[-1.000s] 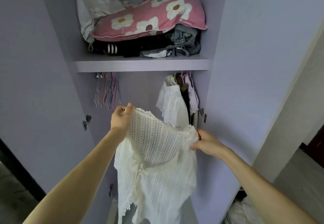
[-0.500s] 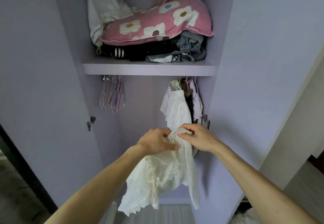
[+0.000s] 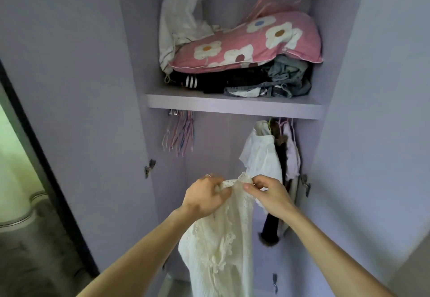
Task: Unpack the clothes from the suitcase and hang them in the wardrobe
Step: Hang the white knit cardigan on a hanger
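At lower centre of the frame, a person's left hand (image 3: 204,197) and right hand (image 3: 271,195) meet at the top edge of a white lace top (image 3: 221,250). Each grip is closed on the fabric, and the garment hangs straight down, long axis vertical. Beyond, in the open wardrobe (image 3: 221,147), empty hangers (image 3: 180,133) dangle up and left of the hands, nearer the left hand. Hung clothes (image 3: 265,159) crowd the right, just behind the right hand. A flowered pillow (image 3: 251,45) tops the shelf (image 3: 232,107).
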`<state>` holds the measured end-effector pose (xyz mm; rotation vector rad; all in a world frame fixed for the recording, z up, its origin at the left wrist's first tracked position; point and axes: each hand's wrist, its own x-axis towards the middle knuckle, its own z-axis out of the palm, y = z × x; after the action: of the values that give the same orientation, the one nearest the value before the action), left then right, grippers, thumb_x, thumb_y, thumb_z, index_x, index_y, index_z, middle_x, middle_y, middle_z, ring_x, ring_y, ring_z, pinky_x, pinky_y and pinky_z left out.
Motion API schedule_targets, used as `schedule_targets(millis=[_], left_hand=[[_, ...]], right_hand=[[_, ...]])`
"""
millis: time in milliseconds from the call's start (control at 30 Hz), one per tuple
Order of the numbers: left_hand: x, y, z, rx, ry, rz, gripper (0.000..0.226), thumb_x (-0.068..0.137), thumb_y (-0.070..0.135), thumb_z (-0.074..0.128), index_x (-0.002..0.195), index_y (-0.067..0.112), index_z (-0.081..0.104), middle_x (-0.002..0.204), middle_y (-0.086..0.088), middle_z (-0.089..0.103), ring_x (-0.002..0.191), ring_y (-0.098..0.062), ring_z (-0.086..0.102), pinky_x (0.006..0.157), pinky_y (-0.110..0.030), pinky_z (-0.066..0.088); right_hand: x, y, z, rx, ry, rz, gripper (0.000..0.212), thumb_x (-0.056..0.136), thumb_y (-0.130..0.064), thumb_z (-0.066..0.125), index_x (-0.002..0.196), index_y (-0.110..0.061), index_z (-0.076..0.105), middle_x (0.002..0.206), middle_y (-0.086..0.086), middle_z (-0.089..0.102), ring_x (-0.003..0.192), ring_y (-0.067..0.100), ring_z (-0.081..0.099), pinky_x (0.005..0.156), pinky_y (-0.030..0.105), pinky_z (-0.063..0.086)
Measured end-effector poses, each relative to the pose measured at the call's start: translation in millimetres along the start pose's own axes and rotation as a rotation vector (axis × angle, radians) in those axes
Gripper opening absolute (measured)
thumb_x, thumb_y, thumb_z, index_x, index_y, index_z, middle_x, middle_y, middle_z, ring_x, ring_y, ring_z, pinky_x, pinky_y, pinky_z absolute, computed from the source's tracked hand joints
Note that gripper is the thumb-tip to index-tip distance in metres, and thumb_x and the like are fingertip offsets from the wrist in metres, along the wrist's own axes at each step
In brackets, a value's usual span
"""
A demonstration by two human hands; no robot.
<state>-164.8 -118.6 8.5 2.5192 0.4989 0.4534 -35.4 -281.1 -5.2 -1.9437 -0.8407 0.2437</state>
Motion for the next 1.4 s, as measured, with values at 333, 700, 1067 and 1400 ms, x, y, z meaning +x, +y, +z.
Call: schedule_targets(millis=[333, 700, 1067, 1400], left_hand=[[49.1, -84.1, -74.9, 0.557, 0.194, 0.112, 0.026, 0.093, 0.008, 0.039, 0.116, 0.013, 0.049, 0.119, 0.000, 0.046, 0.105, -0.023, 0.047, 0.056, -0.035, 0.041], [139.9, -219.7, -134.7, 1.042, 0.124, 0.100, 0.057, 0.096, 0.019, 0.036, 0.152, 0.013, 0.031, 0.162, -0.012, 0.022, 0.152, -0.028, 0.011, 0.120, -0.051, 0.005], [166.2, -305.1, -126.5, 1.452, 0.224, -0.013, 0.064, 0.098, 0.031, 0.007, 0.146, -0.003, -0.016, 0.162, -0.018, -0.014, 0.150, -0.032, -0.018, 0.115, -0.056, -0.022], [171.6, -315.2, -120.6, 1.550, 0.312, -0.002, 0.064, 0.100, 0.035, 0.010, 0.155, 0.003, -0.003, 0.165, -0.012, -0.006, 0.152, -0.027, -0.012, 0.117, -0.055, -0.018]], right_hand=[[104.4, -21.8, 92.3, -0.015, -0.063, 0.064, 0.008, 0.091, -0.025, 0.065, 0.098, -0.028, 0.063, 0.096, -0.004, 0.070, 0.073, 0.010, 0.064, 0.058, 0.016, 0.045], [255.1, -20.5, 169.5, -0.210, -0.079, 0.173, 0.027, 0.091, -0.033, 0.065, 0.115, -0.022, 0.058, 0.116, 0.000, 0.067, 0.107, 0.020, 0.063, 0.094, 0.029, 0.048], [369.6, 25.0, 248.8, -0.144, 0.052, 0.227, 0.060, 0.104, -0.039, 0.039, 0.152, -0.007, 0.023, 0.149, 0.018, 0.043, 0.132, 0.036, 0.046, 0.105, 0.036, 0.038], [403.1, 45.2, 279.3, -0.195, 0.150, 0.213, 0.025, 0.094, -0.017, 0.052, 0.084, -0.003, 0.070, 0.101, 0.017, 0.070, 0.076, 0.024, 0.061, 0.081, 0.033, 0.055]])
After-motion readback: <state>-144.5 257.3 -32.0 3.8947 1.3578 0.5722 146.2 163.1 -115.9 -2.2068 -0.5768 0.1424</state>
